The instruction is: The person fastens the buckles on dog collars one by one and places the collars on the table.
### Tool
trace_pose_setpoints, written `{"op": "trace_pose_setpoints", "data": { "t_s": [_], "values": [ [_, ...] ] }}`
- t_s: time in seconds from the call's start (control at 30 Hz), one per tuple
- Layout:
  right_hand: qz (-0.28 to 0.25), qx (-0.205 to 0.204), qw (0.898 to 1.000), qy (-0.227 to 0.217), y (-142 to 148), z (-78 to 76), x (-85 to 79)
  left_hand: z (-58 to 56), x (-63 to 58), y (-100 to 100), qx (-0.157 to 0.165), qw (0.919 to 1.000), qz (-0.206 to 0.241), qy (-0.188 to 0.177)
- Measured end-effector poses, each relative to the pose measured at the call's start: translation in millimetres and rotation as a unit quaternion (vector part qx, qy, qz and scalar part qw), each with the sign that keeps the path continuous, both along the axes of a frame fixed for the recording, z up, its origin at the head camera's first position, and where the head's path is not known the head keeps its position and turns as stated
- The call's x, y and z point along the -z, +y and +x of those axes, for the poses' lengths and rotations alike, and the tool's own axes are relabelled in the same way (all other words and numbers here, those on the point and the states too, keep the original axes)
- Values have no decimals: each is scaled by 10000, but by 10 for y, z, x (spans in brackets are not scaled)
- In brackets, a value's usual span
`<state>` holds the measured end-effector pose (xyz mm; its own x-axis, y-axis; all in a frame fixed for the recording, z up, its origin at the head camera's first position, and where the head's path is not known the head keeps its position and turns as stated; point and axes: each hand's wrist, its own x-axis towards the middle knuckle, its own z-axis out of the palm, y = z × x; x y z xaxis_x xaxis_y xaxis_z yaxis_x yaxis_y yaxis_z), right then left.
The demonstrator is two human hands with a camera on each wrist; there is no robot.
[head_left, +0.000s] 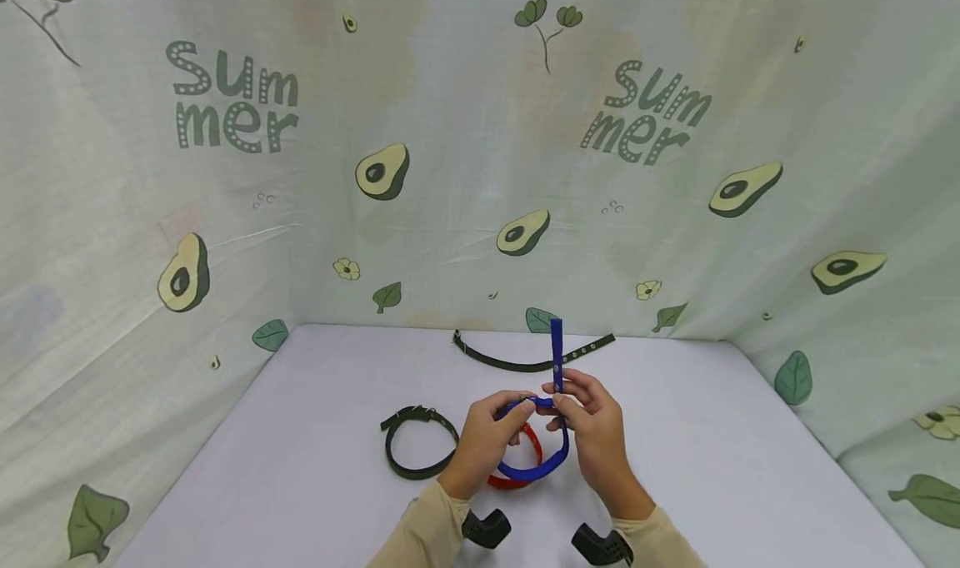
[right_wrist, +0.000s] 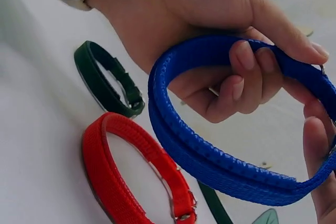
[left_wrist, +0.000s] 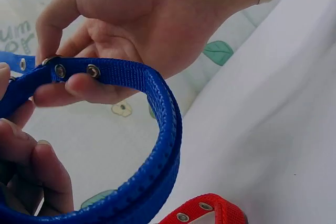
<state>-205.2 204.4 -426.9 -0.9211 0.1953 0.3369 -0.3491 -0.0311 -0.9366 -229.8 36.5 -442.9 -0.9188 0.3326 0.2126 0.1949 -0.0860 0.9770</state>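
Note:
Both hands hold a blue webbing collar (head_left: 534,473), bent into a loop above the table. My left hand (head_left: 483,435) pinches it near the buckle, thumb on top. In the left wrist view two metal eyelets show on the blue collar (left_wrist: 163,103) beside the left fingers. With thumb and fingers my right hand (head_left: 600,426) grips the other side, and the strap's free end points upward past it. The right wrist view shows the right hand's (right_wrist: 210,35) fingers curled through the loop. Behind and below lies a red collar (head_left: 510,483), partly hidden.
A dark green collar (head_left: 420,472), fastened in a ring, lies left of the hands. Another dark collar (head_left: 517,366) is stretched out at the table's back edge. A patterned cloth (head_left: 450,135) hangs round the white table (head_left: 300,435).

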Motion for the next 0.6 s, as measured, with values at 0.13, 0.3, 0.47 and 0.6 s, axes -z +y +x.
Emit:
{"op": "trace_pose_setpoints", "data": {
  "t_s": [0.13,0.3,0.47,0.6],
  "values": [
    [292,274,9990,206,13,-6,-13,6,-4,-3,-38,9999,-148,34],
    [339,402,9982,272,76,-9,-41,17,-10,5,-27,9995,-320,79],
    [167,301,9987,381,144,-11,-65,21,-23,15,22,9992,-374,98],
    [182,254,9985,459,165,-12,-83,26,-41,21,34,9991,-424,73]
  ]
}}
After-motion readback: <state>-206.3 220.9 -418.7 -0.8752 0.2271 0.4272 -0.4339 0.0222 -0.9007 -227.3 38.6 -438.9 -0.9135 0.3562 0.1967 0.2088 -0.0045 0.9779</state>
